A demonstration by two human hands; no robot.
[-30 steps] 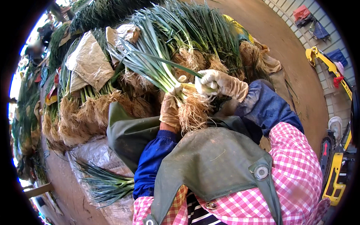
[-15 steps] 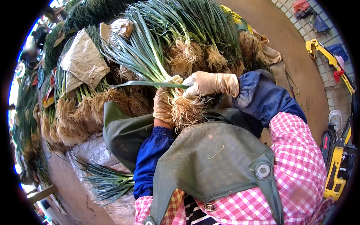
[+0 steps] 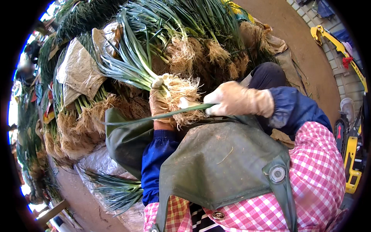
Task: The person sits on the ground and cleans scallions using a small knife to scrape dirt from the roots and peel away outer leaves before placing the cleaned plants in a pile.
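Left hand (image 3: 157, 102): gloved, grip closed around a bunch of green onions (image 3: 145, 77) just behind the root end. Bunch is held up in front of the apron (image 3: 224, 162), not set down. Leaves fan out to the upper left, pale root tuft (image 3: 181, 92) points right, with some strands hanging down beside the glove.

Right hand (image 3: 228, 98): gloved, grip closed at the fingertips on one end of a long single green leaf (image 3: 162, 116). Leaf runs nearly level to the left, passing in front of the root tuft and the left wrist; far end reaches over the apron's left part. Can't tell if it touches the roots. Right hand sits just beside the tuft, small gap between.

Carrier: a pale plastic sheet (image 3: 102, 158) on the brown floor (image 3: 71, 183). Small loose bunch (image 3: 118, 191) lies on the sheet, leaf tips toward the sheet's left edge, root end hidden behind the blue left oversleeve (image 3: 154, 162). Left pile (image 3: 69, 127) is at the sheet's far edge, roots facing the person, tan covers (image 3: 80, 69) on top. Larger pile (image 3: 197, 27) is beyond the held bunch, leaves pointing away.

Right side: bare brown floor, then a yellow machine arm (image 3: 340, 46) by the tiled wall (image 3: 332, 58).
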